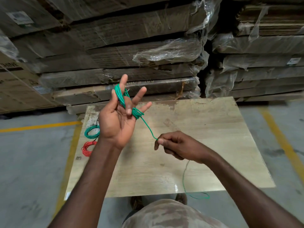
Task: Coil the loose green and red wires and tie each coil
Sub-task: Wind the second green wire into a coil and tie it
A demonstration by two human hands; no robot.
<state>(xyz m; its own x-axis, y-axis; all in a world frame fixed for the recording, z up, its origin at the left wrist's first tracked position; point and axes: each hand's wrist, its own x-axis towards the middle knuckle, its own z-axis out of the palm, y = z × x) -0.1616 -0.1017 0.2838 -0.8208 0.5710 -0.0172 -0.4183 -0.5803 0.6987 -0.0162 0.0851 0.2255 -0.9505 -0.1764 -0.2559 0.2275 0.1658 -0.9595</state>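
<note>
Your left hand (117,119) is raised palm up with fingers spread, and the green wire (122,99) is wound in loops around its fingers, one finger curled over the loops. The wire runs from there down to your right hand (174,145), which pinches it between thumb and forefinger; the loose tail (185,183) hangs past the board's (213,145) near edge. On the board's left side lie a green coil (91,131) and a red coil (88,148). A box (14,83) at far left shows letters reading "HINE"; other labels are too blurred to read.
</note>
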